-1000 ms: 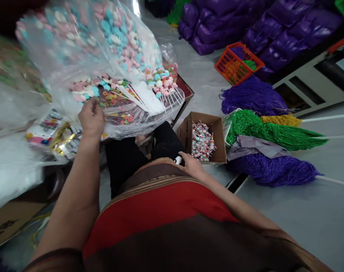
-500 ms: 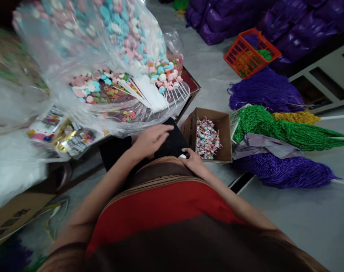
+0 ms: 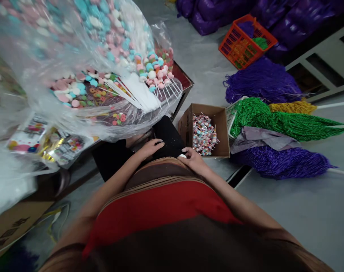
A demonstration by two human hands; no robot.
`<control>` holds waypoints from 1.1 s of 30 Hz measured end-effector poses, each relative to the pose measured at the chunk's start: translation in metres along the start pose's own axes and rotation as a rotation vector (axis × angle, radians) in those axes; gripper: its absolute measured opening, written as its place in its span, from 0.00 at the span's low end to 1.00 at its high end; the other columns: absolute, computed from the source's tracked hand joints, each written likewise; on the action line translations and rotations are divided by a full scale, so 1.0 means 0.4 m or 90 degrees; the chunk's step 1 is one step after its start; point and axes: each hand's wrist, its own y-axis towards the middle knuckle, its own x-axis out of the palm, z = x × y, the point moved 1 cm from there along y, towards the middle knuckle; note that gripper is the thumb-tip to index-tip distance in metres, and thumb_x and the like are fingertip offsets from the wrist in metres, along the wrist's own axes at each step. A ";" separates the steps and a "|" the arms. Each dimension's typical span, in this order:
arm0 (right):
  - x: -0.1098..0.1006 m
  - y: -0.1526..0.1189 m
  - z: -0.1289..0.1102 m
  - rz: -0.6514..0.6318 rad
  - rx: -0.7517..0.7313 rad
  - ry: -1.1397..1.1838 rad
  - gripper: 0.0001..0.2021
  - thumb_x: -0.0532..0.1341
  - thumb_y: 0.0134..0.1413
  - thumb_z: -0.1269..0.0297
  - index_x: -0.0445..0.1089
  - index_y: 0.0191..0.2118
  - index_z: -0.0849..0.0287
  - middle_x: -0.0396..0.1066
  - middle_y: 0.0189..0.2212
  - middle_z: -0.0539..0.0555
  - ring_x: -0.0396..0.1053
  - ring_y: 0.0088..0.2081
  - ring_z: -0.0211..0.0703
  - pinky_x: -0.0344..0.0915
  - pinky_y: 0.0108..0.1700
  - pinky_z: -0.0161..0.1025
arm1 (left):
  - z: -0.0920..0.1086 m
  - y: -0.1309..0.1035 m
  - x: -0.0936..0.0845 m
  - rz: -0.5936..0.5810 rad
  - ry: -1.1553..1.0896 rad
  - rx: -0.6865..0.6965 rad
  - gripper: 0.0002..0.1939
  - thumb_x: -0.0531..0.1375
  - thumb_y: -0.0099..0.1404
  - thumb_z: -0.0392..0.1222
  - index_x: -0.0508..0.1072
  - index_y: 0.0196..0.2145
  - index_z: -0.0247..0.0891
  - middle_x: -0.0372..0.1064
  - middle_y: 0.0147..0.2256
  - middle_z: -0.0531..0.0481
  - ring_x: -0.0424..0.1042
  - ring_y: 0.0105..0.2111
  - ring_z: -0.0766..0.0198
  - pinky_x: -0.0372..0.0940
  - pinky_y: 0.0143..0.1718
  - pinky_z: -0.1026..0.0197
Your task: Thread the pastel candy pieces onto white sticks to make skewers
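My left hand [image 3: 151,149] rests on my lap against the black trousers [image 3: 168,136], fingers loosely stretched out and holding nothing. On the other thigh my right hand [image 3: 192,159] is curled, with a small white object [image 3: 182,155] between thumb and fingers; its kind is too small to make out. Right beside that hand stands a cardboard box [image 3: 223,141] of wrapped candy sticks [image 3: 205,134]. Ahead on the left, clear plastic on the table holds loose pink, blue and white candies [image 3: 75,90], white sticks [image 3: 122,93] and candy skewers [image 3: 157,71].
Printed packets [image 3: 72,147] lie at the table's near left edge. Green bead strands [image 3: 276,119] and purple strands [image 3: 282,162] lie right of the box. An orange basket [image 3: 231,47] sits farther back, before purple sacks [image 3: 211,15]. A flattened carton [image 3: 16,226] is at lower left.
My left hand has come down and back from above my lap onto it. My right hand stays on my thigh with the white object. The view has shifted slightly.
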 end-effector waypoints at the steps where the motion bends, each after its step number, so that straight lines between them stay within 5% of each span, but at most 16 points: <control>1: -0.008 -0.001 0.001 -0.003 0.002 0.000 0.27 0.68 0.44 0.49 0.69 0.49 0.58 0.71 0.31 0.48 0.68 0.33 0.42 0.64 0.39 0.40 | -0.007 -0.003 0.005 -0.003 -0.032 -0.005 0.22 0.56 0.72 0.48 0.75 0.57 0.35 0.76 0.56 0.39 0.76 0.56 0.53 0.68 0.60 0.54; 8: -0.038 -0.006 0.014 -0.052 0.017 -0.011 0.26 0.70 0.47 0.50 0.70 0.49 0.59 0.75 0.35 0.52 0.72 0.36 0.44 0.69 0.42 0.41 | -0.021 -0.014 0.031 0.061 -0.281 0.015 0.14 0.65 0.61 0.42 0.77 0.44 0.36 0.78 0.46 0.46 0.74 0.47 0.59 0.65 0.57 0.56; 16: -0.020 0.022 -0.002 -0.104 -0.032 -0.058 0.27 0.67 0.54 0.56 0.71 0.59 0.61 0.78 0.52 0.60 0.75 0.51 0.50 0.71 0.55 0.48 | -0.012 -0.006 0.036 0.081 -0.257 -0.005 0.07 0.62 0.65 0.39 0.76 0.40 0.37 0.78 0.43 0.49 0.74 0.45 0.61 0.66 0.56 0.56; 19: -0.038 0.022 -0.007 -0.102 -0.032 -0.040 0.28 0.67 0.54 0.57 0.71 0.60 0.60 0.78 0.51 0.59 0.75 0.51 0.49 0.71 0.56 0.47 | -0.015 -0.004 0.039 0.077 -0.241 -0.013 0.07 0.61 0.65 0.39 0.77 0.41 0.38 0.79 0.44 0.48 0.75 0.46 0.60 0.67 0.55 0.57; 25: -0.099 -0.019 -0.008 -0.140 0.035 0.024 0.35 0.69 0.51 0.56 0.68 0.64 0.60 0.78 0.38 0.55 0.72 0.35 0.43 0.71 0.39 0.41 | -0.033 -0.003 0.043 0.054 -0.188 -0.017 0.07 0.61 0.64 0.40 0.77 0.39 0.38 0.80 0.41 0.47 0.76 0.44 0.58 0.69 0.52 0.56; 33: -0.172 -0.090 0.048 -0.122 0.104 0.048 0.31 0.69 0.51 0.52 0.74 0.61 0.55 0.80 0.43 0.56 0.68 0.32 0.40 0.62 0.29 0.36 | -0.049 0.008 0.049 0.047 -0.137 -0.002 0.07 0.61 0.62 0.40 0.78 0.37 0.40 0.80 0.41 0.48 0.77 0.45 0.56 0.69 0.55 0.52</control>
